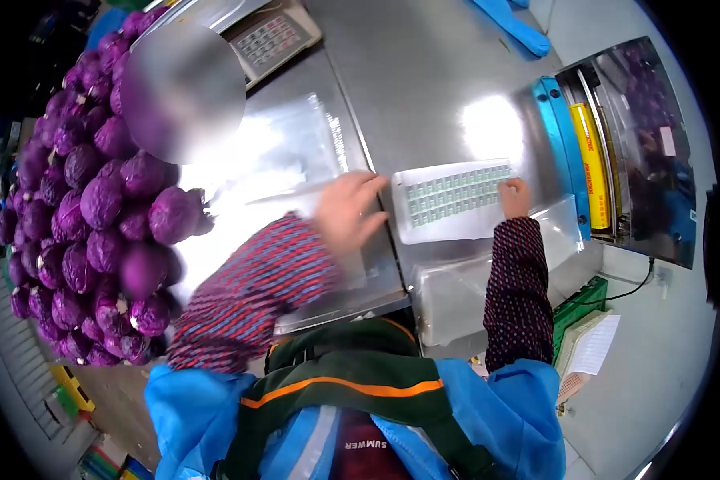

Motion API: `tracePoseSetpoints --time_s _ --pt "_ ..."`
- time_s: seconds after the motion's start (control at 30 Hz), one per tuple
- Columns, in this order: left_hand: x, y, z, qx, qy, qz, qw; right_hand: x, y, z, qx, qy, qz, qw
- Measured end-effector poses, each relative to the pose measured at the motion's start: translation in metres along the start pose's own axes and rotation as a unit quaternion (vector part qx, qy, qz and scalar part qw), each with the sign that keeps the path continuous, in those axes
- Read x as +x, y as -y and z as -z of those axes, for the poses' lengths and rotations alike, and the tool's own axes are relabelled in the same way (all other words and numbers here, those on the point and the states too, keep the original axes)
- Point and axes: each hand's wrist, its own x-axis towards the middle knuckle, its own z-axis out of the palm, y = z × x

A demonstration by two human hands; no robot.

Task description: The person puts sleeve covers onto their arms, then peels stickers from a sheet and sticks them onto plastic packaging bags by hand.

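Observation:
A white sheet of small green-printed labels (pixel 444 228) lies on the steel table. At its right edge, my right hand (pixel 514 198) has its fingers curled in a pinch on the sheet; whether a single label is between the fingertips is hidden. My left hand (pixel 346 214), slightly blurred, hovers left of the sheet with thumb and fingers apart and nothing in it. Under and beyond that hand are clear plastic bags (pixel 296 152) on a shiny surface. More clear plastic (pixel 456 300) lies along the table's near edge, below the label sheet.
Many purple cabbages (pixel 104 200) are piled at the left. A scale with a keypad (pixel 272 40) stands at the back. On the right is a wrapping machine with a blue side (pixel 564 152) and a yellow roller (pixel 590 164). A blue glove-like item (pixel 514 26) lies at the far edge.

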Motion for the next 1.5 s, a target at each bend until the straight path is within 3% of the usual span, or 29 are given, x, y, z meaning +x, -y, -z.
tracePoseSetpoints --time_s 0.03,0.1,0.13,0.17,0.23,0.3,0.33,0.43,0.47,0.57,0.63,0.7,0.77,0.83,0.9,0.97,1.03,1.07,1.2,1.3,1.43,1.5 --pt "0.021 0.002 -0.036 0.102 -0.015 0.003 0.995 0.008 -0.001 -0.002 -0.019 0.033 -0.011 0.999" --pt "0.048 0.023 -0.095 0.126 0.028 0.111 0.985 0.007 0.028 0.004 0.079 0.079 -0.135 0.985" --pt "0.057 0.027 -0.099 -0.017 0.072 0.197 0.978 0.007 0.041 0.012 0.128 0.103 -0.195 0.967" --pt "0.06 0.03 -0.099 -0.158 0.118 0.281 0.939 0.007 0.044 0.024 0.193 0.115 -0.161 0.961" --pt "0.044 0.031 -0.088 -0.253 0.087 0.198 0.943 -0.006 0.05 0.047 0.324 0.137 -0.095 0.931" --pt "0.032 0.008 -0.052 -0.485 0.094 0.233 0.837 -0.029 0.113 0.078 0.361 0.18 -0.098 0.91" --pt "0.026 0.0 -0.034 -0.478 0.103 0.243 0.838 -0.038 0.133 0.083 0.301 0.154 -0.074 0.938" --pt "0.003 -0.011 -0.001 -0.469 0.119 0.235 0.843 -0.05 0.171 0.077 0.407 0.124 0.005 0.905" --pt "-0.005 -0.015 0.008 -0.48 0.12 0.241 0.835 -0.055 0.194 0.082 0.428 0.185 -0.011 0.885" --pt "-0.029 -0.018 0.036 -0.452 0.119 0.227 0.854 -0.068 0.204 0.08 0.426 0.234 -0.019 0.874" --pt "-0.044 -0.015 0.062 -0.328 0.173 0.21 0.905 -0.075 0.219 0.087 0.459 0.246 -0.003 0.854" --pt "-0.054 -0.02 0.084 -0.281 0.227 0.193 0.912 -0.093 0.254 0.099 0.485 0.276 -0.007 0.83" --pt "-0.057 -0.028 0.091 -0.2 0.188 0.025 0.961 -0.121 0.278 0.093 0.487 0.251 0.03 0.836" --pt "-0.052 -0.056 0.092 -0.187 0.145 -0.014 0.972 -0.151 0.299 0.082 0.44 0.231 0.051 0.866" --pt "-0.05 -0.079 0.09 -0.198 0.106 -0.009 0.974 -0.172 0.314 0.077 0.447 0.198 0.048 0.871" --pt "-0.058 -0.08 0.087 -0.124 0.11 0.027 0.986 -0.18 0.328 0.093 0.48 0.255 0.029 0.839" --pt "-0.064 -0.084 0.098 -0.124 0.129 0.007 0.984 -0.181 0.342 0.111 0.503 0.332 0.001 0.798" --pt "-0.066 -0.087 0.105 -0.123 0.136 0.0 0.983 -0.178 0.336 0.116 0.447 0.385 0.053 0.806" --pt "-0.067 -0.099 0.129 -0.131 0.216 -0.016 0.967 -0.179 0.35 0.133 0.281 0.392 0.129 0.866" --pt "-0.071 -0.104 0.143 -0.102 0.255 0.017 0.961 -0.186 0.355 0.135 0.328 0.402 0.072 0.852" --pt "-0.078 -0.1 0.146 -0.086 0.263 -0.026 0.961 -0.193 0.359 0.122 0.355 0.435 0.038 0.827" --pt "-0.079 -0.101 0.149 -0.088 0.217 -0.063 0.97 -0.195 0.359 0.123 0.341 0.407 0.045 0.846"
